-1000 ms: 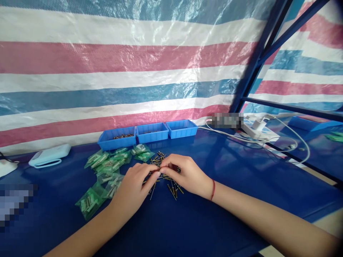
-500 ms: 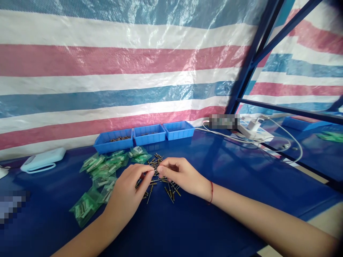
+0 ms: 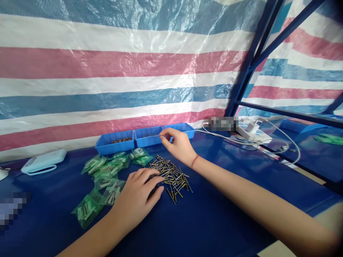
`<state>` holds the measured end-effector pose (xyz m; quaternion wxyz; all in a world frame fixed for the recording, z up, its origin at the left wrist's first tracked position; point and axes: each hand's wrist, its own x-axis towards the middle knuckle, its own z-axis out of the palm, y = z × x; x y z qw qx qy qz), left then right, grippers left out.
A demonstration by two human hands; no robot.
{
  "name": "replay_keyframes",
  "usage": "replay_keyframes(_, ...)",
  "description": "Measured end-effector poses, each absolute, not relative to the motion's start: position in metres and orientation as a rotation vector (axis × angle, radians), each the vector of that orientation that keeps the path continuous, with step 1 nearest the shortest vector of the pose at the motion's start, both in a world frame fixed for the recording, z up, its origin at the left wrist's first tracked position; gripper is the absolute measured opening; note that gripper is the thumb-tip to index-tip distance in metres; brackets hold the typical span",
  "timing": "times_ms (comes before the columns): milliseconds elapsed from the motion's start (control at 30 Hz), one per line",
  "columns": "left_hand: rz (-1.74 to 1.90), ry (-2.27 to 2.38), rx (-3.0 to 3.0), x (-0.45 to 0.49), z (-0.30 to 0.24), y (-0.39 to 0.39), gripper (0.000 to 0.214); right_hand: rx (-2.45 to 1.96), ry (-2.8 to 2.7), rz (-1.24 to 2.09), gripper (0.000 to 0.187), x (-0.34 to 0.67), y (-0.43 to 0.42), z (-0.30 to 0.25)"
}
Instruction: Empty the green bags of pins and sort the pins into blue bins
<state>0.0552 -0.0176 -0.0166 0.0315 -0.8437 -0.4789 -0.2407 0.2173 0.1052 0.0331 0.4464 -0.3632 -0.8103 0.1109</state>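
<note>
A loose heap of small metal pins (image 3: 171,175) lies on the blue table top (image 3: 219,200). My left hand (image 3: 138,196) rests flat beside the heap, fingers stretched toward the pins and touching its left edge. My right hand (image 3: 177,142) is raised over the middle blue tray (image 3: 148,136), pinching one thin pin between thumb and forefinger above that tray. A red thread circles my right wrist. Several green plastic bags of pins (image 3: 104,178) lie to the left of my left hand.
Three blue trays stand in a row at the back, the left tray (image 3: 114,142) holding dark small parts, the right tray (image 3: 184,129) next to my right hand. A pale flat device (image 3: 44,161) lies far left. White cables and a charger (image 3: 252,134) lie at right, beside a blue metal frame.
My right hand has left the heap and gone back and up to the middle tray with one pin. My left hand let go and now lies flat by the pins.
</note>
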Motion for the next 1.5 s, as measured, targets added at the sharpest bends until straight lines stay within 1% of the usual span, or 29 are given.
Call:
replay_keyframes(133, -0.671, -1.471, -2.636, 0.054, -0.019, -0.017, 0.022, -0.974, -2.167, 0.030, 0.021, 0.189, 0.138, 0.033)
replay_keyframes(267, -0.639, -1.513, -2.658, 0.053, -0.020, -0.017, 0.019, -0.980, -2.213, -0.007, 0.025, 0.183, 0.135, 0.028)
replay_keyframes(367, -0.630, -1.525, -2.645, 0.054, -0.019, -0.018, 0.019, -0.914, -2.271, 0.051, 0.022, 0.198, 0.105, 0.027)
replay_keyframes(533, -0.652, -1.530, -2.616, 0.055, -0.019, -0.018, 0.020, -0.815, -2.580, 0.284, 0.014, 0.233, 0.055, 0.021)
replay_keyframes(567, -0.650, -1.537, -2.617, 0.056, -0.020, -0.018, 0.020, -0.821, -2.616, 0.307, 0.014, 0.238, 0.050, 0.019)
replay_keyframes(667, -0.628, -1.576, -2.624, 0.057, -0.020, -0.019, 0.021, -0.822, -2.657, 0.353, 0.023, 0.247, 0.043, 0.011)
replay_keyframes(800, -0.618, -1.624, -2.625, 0.057, -0.018, -0.019, 0.020, -0.770, -2.617, 0.369, 0.019, 0.249, 0.048, 0.011)
replay_keyframes(867, -0.625, -1.634, -2.629, 0.057, -0.016, -0.019, 0.020, -0.824, -2.535, 0.322, 0.018, 0.247, 0.059, 0.013)
replay_keyframes(1033, -0.636, -1.639, -2.638, 0.056, -0.016, -0.018, 0.020, -1.230, -2.462, 0.060, 0.024, 0.223, 0.107, 0.010)
replay_keyframes(1167, -0.627, -1.624, -2.651, 0.055, -0.015, -0.019, 0.021, -1.386, -2.443, 0.010, 0.028, 0.199, 0.139, -0.001)
replay_keyframes(1300, -0.638, -1.592, -2.653, 0.052, -0.014, -0.020, 0.021, -1.449, -2.449, -0.032, 0.025, 0.190, 0.145, -0.009)
replay_keyframes(1500, -0.657, -1.584, -2.634, 0.052, -0.017, -0.021, 0.020, -1.413, -2.441, -0.109, 0.028, 0.195, 0.136, -0.004)
